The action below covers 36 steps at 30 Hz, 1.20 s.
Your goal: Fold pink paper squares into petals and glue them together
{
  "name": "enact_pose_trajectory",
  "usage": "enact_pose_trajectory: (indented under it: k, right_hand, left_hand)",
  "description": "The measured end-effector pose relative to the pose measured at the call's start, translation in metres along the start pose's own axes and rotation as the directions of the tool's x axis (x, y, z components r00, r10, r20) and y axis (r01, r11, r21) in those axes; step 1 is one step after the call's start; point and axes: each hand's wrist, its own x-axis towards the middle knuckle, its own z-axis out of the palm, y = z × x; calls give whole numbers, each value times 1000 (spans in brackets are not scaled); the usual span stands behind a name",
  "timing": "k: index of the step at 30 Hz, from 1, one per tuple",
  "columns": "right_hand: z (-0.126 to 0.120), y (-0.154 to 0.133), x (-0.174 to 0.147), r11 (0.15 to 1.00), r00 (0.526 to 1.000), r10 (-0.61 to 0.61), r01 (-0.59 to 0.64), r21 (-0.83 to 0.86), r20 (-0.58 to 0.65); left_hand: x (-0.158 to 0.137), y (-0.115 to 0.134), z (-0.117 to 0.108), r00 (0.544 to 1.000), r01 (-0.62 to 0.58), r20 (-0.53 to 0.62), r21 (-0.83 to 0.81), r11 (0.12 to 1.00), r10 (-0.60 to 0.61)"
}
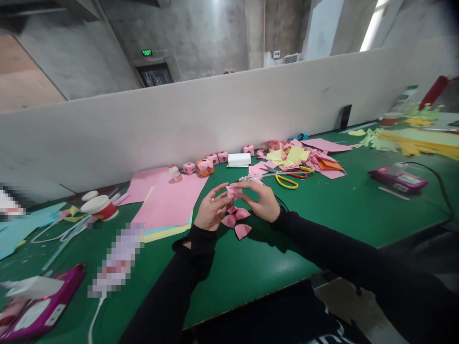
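Between my two hands, a small folded pink paper piece [234,191] is held up above the green table. My left hand [213,206] pinches it from the left with thumb and fingertips. From the right, my right hand [261,199] grips the same piece, its fingers curved over the top. Right below lie several pink folded paper pieces [243,231], pointed like petals. Scissors with yellow handles [287,182] rest just beyond my right hand. Parts of the held piece are covered by my fingers.
Pink paper sheets [172,200] lie to the left, with a small bottle [175,173] on them. Folded paper cubes [205,166] line the white partition [201,124]. Paper scraps [294,155] pile up behind the scissors. A paper cup [100,208] and wipes packs [398,180] stand further out.
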Motion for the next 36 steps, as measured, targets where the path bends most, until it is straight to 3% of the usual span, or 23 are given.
enact_pose_trajectory:
  k: [8, 12, 15, 23, 29, 36]
  right_hand:
    - [-2, -3, 2, 986, 994, 98, -92, 140, -41]
    - [0, 1, 4, 926, 972, 234, -215, 309, -24]
    - [0, 3, 7, 894, 963, 268, -245, 374, -9]
    - [-1, 1, 6, 835, 940, 302, -341, 432, 159]
    - [1, 1, 5, 843, 947, 280, -320, 433, 155]
    - [-1, 0, 5, 942, 980, 184, -199, 271, 79]
  left_hand:
    - [-2, 1, 2, 1000, -24, -4, 18, 1000, 25]
    - [-2, -1, 1, 1000, -28, 9, 44, 999, 27]
    - [-2, -2, 0, 999, -36, 12, 63, 997, 36]
    - [0, -1, 0, 998, -50, -32, 25, 998, 50]
    - [0, -1, 0, 997, -54, -55, 26, 998, 55]
    - [-1, 0, 1, 999, -31, -37, 23, 999, 32]
